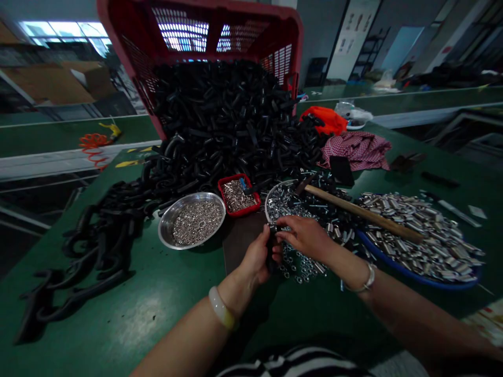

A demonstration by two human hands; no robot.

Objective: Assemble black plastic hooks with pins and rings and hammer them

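My left hand [259,254] is closed around a black plastic handle-like part [270,256], held upright over the dark mat [238,238]. At the top of that part, the fingers of my right hand [301,235] pinch together. Whatever small piece they hold there is mostly hidden, with a glint of metal showing. Just beyond and beneath my right hand lies a round tray [268,201] heaped with bolts and nuts, some spilled onto the table. A hammer [361,212] with a wooden handle rests across this tray and the blue tray [377,255] of metal springs or sleeves.
A red crate [129,68] lies tipped, black parts [236,120] pouring onto the green table [165,314]. Nearby are a steel bowl [162,233] of small rings and a red box [239,213] of pins. A checked cloth [359,149] and a black phone-like slab [341,170] lie right.
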